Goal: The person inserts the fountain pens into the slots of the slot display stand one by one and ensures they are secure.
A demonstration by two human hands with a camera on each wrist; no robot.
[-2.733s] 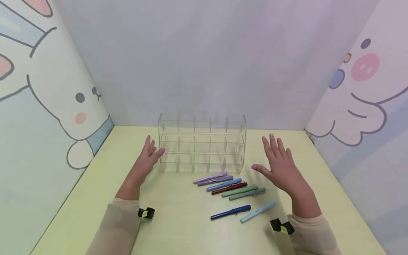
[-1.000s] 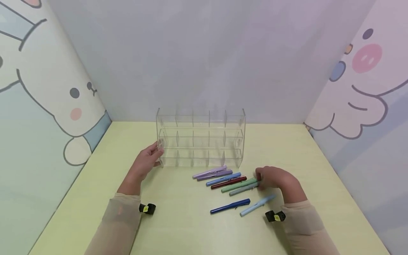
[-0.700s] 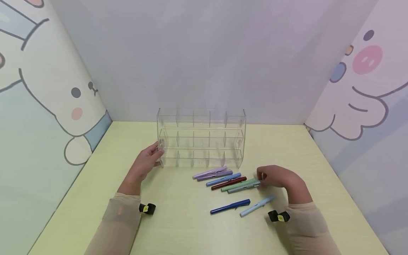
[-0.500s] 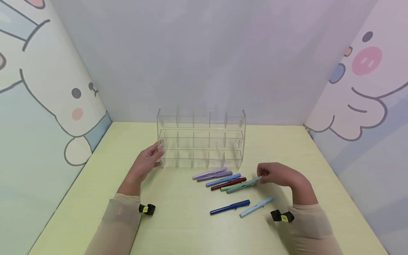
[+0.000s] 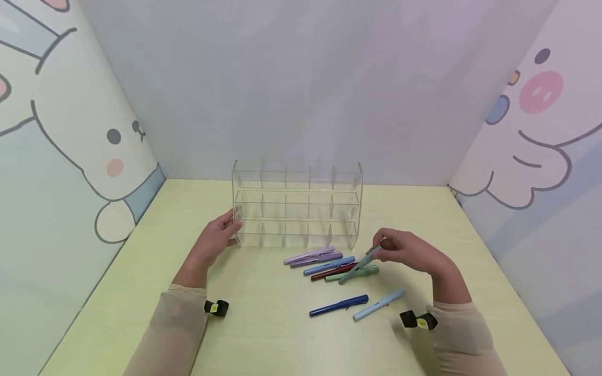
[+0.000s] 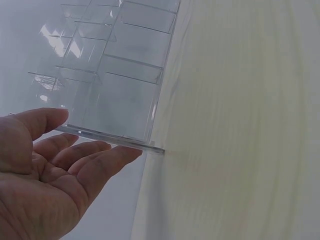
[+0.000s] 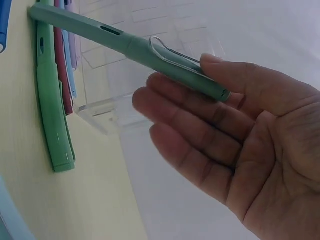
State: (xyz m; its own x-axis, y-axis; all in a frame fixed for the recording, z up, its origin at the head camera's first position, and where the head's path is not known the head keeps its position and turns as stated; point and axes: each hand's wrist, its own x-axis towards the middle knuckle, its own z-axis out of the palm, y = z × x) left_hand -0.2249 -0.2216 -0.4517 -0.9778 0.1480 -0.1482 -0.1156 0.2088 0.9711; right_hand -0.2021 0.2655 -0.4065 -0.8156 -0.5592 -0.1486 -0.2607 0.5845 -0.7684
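A clear tiered acrylic rack (image 5: 297, 207), divided into small compartments, stands at the back of the table. At its left end, my left hand (image 5: 215, 238) holds the side panel (image 6: 107, 137), thumb on the inner side and fingers along the outer face. My right hand (image 5: 408, 251) pinches a grey-green fountain pen (image 7: 125, 47) near its clip end. The pen slants with its clip end raised and its other end low over the pens on the table. Under it lies a lighter green pen (image 7: 52, 110), next to a dark red pen (image 5: 329, 272).
Light blue (image 5: 329, 266), purple (image 5: 316, 260) and lilac (image 5: 308, 255) pens lie in the same row before the rack. Nearer me are a dark blue pen (image 5: 338, 306) and a pale blue pen (image 5: 378, 305). Patterned walls (image 5: 301, 94) enclose the table.
My left hand has come to the rack's left side and stayed there. My right hand has come down, taken the grey-green pen and raised its clip end from the table.
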